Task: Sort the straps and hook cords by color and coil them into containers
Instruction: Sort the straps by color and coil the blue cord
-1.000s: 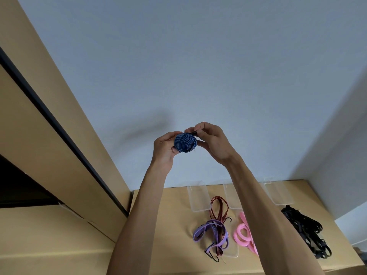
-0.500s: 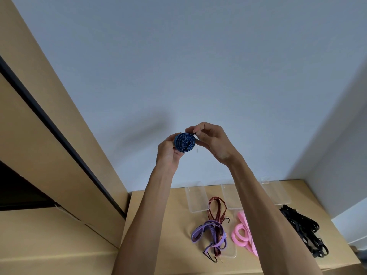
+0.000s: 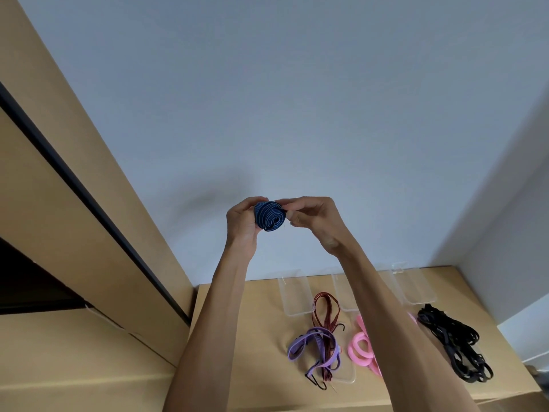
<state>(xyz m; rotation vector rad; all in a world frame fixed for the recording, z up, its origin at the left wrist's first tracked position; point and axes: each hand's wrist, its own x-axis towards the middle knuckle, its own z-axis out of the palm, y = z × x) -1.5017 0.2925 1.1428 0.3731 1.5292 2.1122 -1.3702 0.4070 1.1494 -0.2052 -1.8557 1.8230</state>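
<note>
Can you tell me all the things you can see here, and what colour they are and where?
blue coil: one, dark blue with lighter stripes, held up in front of the wall between both hands
clear containers: three or more, see-through, in a row at the back of the table
dark red hook cord: one, on the table, running under the purple strap
purple strap: one, on the table, left of the pink one
pink strap: one, on the table, partly behind the right arm
black straps: a pile, right side of the table
table: one, tan
left hand: grips the coil
right hand: fingers pinch the coil's edge
</note>
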